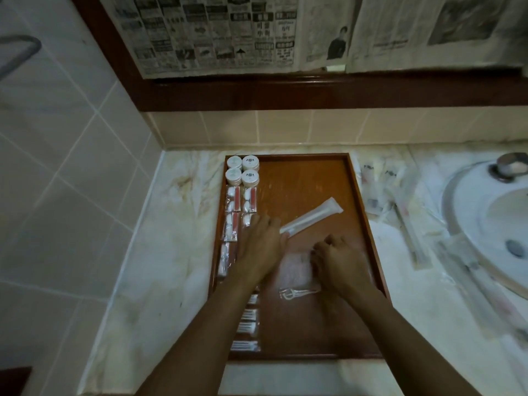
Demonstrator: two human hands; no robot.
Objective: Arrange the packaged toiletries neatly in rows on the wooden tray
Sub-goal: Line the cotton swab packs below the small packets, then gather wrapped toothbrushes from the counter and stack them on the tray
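While your left hand [261, 247] holds the long packet [311, 215] over the tray [358, 195], your right hand [338, 260] pinches a clear packet [294, 270] beside it.

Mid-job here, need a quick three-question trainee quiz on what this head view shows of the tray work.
1. True or false: the four round white tubs sit at the wooden tray's far left corner.
2. What does the left hand touch? A) the long white packet B) the sink C) the newspaper
3. Fill in: more long wrapped packets wait on the counter, ____ the tray and the sink.

Key: 1 true. 2 A; it lies slanted across the tray. 3 between. The right hand rests curled over a clear packet.
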